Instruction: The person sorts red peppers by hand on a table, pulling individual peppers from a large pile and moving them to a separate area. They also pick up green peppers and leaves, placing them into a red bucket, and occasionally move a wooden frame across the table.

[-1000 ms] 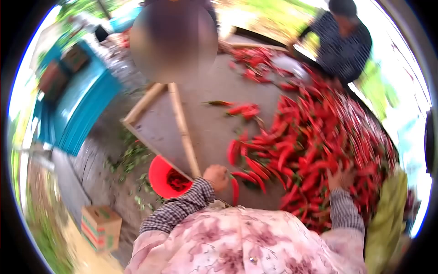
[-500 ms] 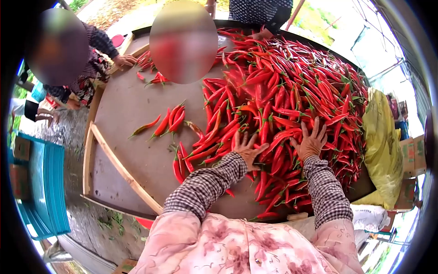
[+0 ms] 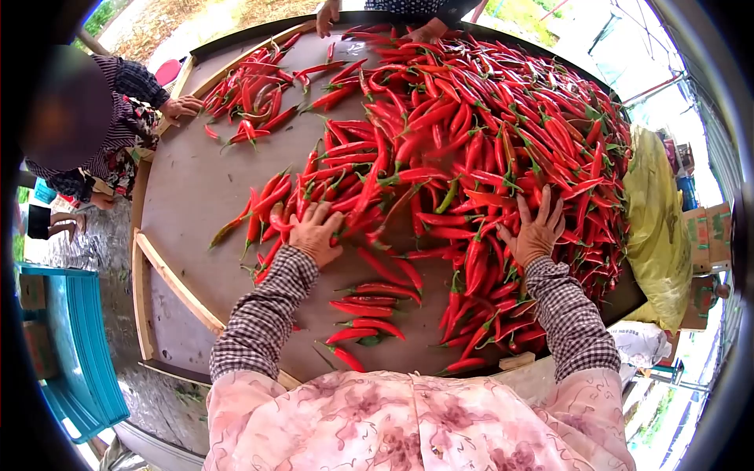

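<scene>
Plainly, left hand (image 3: 316,237) on red peppers (image 3: 475,149), spread-fingered right hand (image 3: 535,235) likewise.

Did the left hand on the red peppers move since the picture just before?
Yes. The left hand moved to the left: it is now nearer the slanting wooden strip.

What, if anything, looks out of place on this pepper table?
One greenish pepper stands out among the red peppers, roughly between the left hand and right hand. A green leaf lies beside loose peppers on the table. Nothing looks spilled.
</scene>
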The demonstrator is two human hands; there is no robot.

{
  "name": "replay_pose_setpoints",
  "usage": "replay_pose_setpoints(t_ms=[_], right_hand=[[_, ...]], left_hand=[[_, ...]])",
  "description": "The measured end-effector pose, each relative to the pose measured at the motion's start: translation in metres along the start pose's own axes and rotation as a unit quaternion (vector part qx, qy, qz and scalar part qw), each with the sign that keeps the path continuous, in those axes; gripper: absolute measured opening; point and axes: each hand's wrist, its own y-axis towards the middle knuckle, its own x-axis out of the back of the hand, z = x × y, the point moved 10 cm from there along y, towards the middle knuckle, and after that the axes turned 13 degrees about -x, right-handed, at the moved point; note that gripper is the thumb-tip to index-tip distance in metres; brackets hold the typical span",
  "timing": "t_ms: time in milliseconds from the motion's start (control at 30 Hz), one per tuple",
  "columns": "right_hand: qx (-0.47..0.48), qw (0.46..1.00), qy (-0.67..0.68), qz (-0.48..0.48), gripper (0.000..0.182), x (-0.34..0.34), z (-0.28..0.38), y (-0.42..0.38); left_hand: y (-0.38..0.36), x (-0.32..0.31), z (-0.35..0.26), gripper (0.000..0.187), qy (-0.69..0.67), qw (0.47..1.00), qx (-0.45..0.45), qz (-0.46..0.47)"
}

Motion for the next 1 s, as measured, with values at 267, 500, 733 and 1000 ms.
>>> replay_pose_setpoints(t_ms=[267, 500, 733, 1000], right_hand=[[-0.008, 1.0, 0.005, 0.028, 0.076, -0.002, -0.001, 0.0], [-0.005, 1.0, 0.013, 0.017, 0.076, 0.0, -0.001, -0.001], [-0.008, 1.0, 0.01, 0.015, 0.074, 0.001, 0.0, 0.0], [-0.013, 1.0, 0.008, 0.013, 0.077, -0.002, -0.001, 0.0]], left_hand=[[-0.019, 0.025, 0.054, 0.061, 0.027, 0.989, 0.048, -0.136], [-0.028, 0.042, 0.124, 0.055, -0.006, 0.969, 0.165, -0.186], [-0.039, 0.071, 0.178, 0.049, 0.044, 0.944, 0.215, -0.245], [-0.036, 0.101, 0.251, 0.046, 0.068, 0.918, 0.278, -0.274]])
